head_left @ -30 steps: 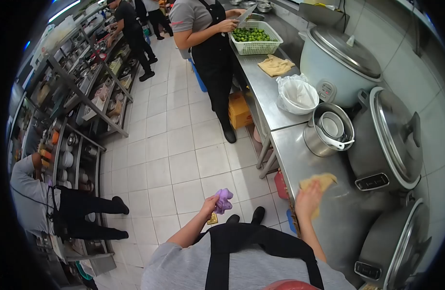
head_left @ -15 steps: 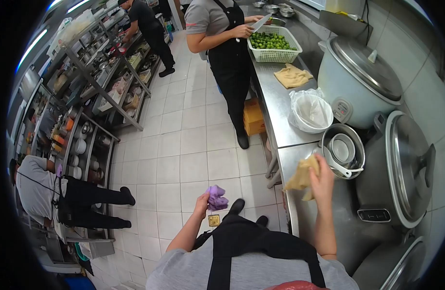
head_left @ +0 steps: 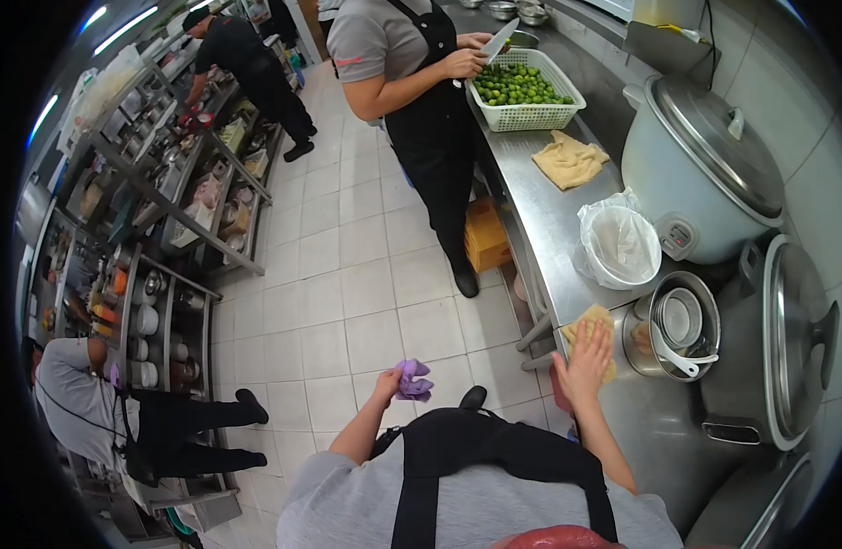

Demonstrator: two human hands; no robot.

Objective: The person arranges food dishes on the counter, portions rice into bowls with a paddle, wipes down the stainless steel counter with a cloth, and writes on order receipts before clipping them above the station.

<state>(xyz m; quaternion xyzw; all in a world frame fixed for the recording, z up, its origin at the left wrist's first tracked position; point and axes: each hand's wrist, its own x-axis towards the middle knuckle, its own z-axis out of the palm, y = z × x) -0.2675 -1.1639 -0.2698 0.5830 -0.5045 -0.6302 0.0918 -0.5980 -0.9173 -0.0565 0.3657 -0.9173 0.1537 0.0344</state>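
Bare steel counter (head_left: 642, 421) runs along our right side, and near its front edge the yellow cloth (head_left: 589, 320) lies beneath our right hand (head_left: 584, 366), its fingers spread flat. Our left hand (head_left: 388, 384) clutches the purple cloth (head_left: 414, 381) above the tiled floor (head_left: 322, 346). Just beside the yellow cloth we see a metal pot (head_left: 642, 340) with white-handled utensils (head_left: 674, 357); beyond are a bag-lined tub (head_left: 618, 245) and a basket (head_left: 533, 118) of green fruit (head_left: 520, 85), near a co-worker (head_left: 430, 110).

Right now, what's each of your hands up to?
Left hand: closed on a bunched purple cloth.
Right hand: open, fingers spread, pressing a yellowish cloth on the steel counter.
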